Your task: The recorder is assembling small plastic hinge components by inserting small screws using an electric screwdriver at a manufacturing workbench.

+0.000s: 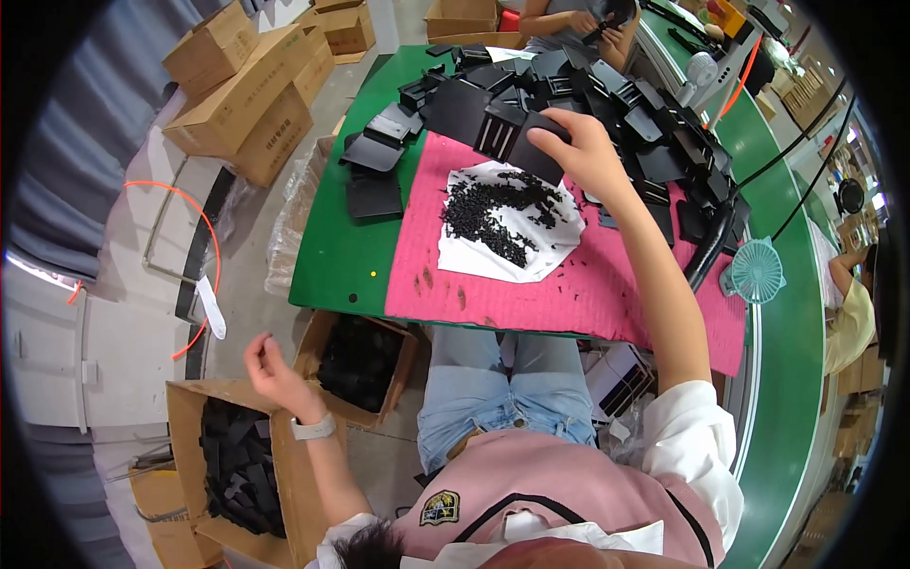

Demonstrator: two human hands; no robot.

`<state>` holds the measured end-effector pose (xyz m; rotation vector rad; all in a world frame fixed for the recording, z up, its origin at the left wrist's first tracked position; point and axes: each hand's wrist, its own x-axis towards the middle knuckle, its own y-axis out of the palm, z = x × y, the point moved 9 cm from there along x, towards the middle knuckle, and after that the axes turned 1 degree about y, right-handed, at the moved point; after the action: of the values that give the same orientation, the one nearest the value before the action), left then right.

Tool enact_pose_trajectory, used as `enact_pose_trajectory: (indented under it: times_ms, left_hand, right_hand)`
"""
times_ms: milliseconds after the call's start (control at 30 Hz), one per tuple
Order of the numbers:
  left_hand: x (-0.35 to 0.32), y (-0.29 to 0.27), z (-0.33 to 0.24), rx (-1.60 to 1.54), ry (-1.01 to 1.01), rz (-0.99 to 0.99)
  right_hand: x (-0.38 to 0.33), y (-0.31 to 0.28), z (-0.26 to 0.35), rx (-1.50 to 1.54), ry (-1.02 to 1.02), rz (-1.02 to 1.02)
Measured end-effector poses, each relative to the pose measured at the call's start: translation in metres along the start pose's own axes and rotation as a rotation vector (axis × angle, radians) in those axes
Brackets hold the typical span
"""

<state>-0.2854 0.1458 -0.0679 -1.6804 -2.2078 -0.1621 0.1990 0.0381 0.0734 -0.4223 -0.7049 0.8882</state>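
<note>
Over the far part of the pink mat (607, 294), my right hand (590, 156) grips a black plastic part (537, 150) at its right side, thumb on top. Slotted black pieces lie right beside it, so its left end is hard to tell apart. My left hand (278, 377) is off the table to the left, above an open carton; its fingers are loosely bent and apart, with nothing visible in them. Small black pieces (483, 213) lie spread over a white sheet (512, 268) on the mat, just nearer to me than the gripped part.
Black plastic parts (654, 128) are heaped along the far and right side of the green table (332, 251). A carton of black pieces (180, 427) stands lower left, another (393, 379) under the table edge. A small turquoise fan (756, 271) stands right. Another person's hands (597, 27) work opposite.
</note>
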Motion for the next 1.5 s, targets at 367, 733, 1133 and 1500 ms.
enact_pose_trajectory:
  times_ms: [367, 733, 1133, 1500]
  left_hand:
    - [-0.134, 0.186, -0.132, -0.904, -0.33, 0.761]
    - [-0.171, 0.211, -0.126, -0.835, -0.465, 0.964]
    - [-0.105, 0.195, -0.087, -0.836, -0.527, 0.558]
    - [-0.109, 0.199, -0.102, -0.787, -0.379, 0.645]
  right_hand:
    - [-0.147, 0.049, 0.052, 0.573, 0.17, 0.168]
    - [-0.166, 0.058, 0.003, 0.729, 0.399, 0.198]
    - [-0.159, 0.025, 0.018, -0.29, -0.283, 0.082]
    - [-0.119, -0.004, -0.037, -0.813, -0.301, 0.018]
